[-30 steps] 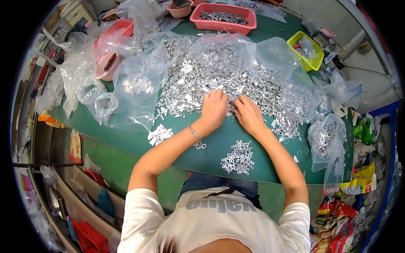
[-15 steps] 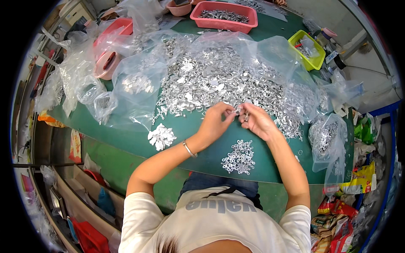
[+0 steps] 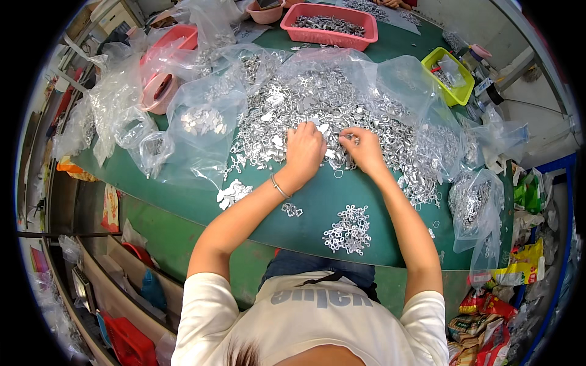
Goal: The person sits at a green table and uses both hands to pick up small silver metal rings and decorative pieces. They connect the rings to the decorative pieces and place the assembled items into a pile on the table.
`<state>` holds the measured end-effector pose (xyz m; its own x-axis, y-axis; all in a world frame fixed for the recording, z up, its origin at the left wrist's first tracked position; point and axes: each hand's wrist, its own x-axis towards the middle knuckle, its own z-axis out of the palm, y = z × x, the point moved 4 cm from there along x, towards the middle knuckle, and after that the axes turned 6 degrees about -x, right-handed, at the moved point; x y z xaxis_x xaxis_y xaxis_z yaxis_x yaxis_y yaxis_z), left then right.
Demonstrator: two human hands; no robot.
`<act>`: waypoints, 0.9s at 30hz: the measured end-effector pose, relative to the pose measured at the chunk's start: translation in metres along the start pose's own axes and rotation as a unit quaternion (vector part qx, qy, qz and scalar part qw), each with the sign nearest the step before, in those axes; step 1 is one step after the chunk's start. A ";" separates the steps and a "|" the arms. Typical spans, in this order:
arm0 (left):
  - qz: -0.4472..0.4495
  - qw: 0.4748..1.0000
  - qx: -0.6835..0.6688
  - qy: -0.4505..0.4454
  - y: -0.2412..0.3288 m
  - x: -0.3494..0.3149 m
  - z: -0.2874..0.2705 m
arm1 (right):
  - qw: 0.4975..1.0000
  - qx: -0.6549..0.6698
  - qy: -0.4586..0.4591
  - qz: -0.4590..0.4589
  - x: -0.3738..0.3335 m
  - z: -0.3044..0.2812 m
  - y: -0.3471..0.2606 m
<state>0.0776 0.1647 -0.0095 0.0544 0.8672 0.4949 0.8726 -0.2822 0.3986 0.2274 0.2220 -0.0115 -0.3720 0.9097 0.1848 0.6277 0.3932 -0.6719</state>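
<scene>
A broad pile of small silvery metal pieces (image 3: 274, 131), rings, links and flat tags among them, covers the middle of the green table. At its near edge my left hand (image 3: 306, 147) reaches in, back upward, with fingers curled down; their tips are hidden. Just to its right, my right hand (image 3: 364, 150) has thumb and forefinger pinched together over the pile, and anything between them is too small to name. Nearer to me lie a heap of small links (image 3: 348, 230), a heap of flat silvery tags (image 3: 234, 194) and a few squarish links (image 3: 292, 210) beside my left wrist.
Clear plastic sheeting (image 3: 400, 76) lies around the pile's back and sides. A pink basket (image 3: 373, 38) of metal parts stands at the back, a yellow-green basket (image 3: 469, 91) at the right. A plastic bag of parts (image 3: 473, 201) sits at the table's right edge. Another person's hand (image 3: 397, 3) shows far off.
Both hands have moved forward from the pile's near edge onto the pieces, and the left has turned back upward. A few squarish links now show on the table by my left wrist.
</scene>
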 end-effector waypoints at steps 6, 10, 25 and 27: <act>0.002 1.000 -0.003 0.002 0.003 -0.002 0.000 | 0.954 -0.298 0.019 -0.027 -0.003 0.013 -0.029; 0.013 0.999 0.035 -0.026 0.008 0.001 0.004 | 0.963 -0.269 0.012 -0.020 0.005 0.011 -0.030; 0.005 0.996 -0.071 -0.050 -0.016 0.047 0.008 | 0.959 -0.269 -0.065 -0.065 0.001 0.007 -0.023; 0.033 0.991 -0.006 -0.127 -0.018 0.051 0.015 | 0.960 -0.265 -0.069 -0.062 0.001 0.004 -0.024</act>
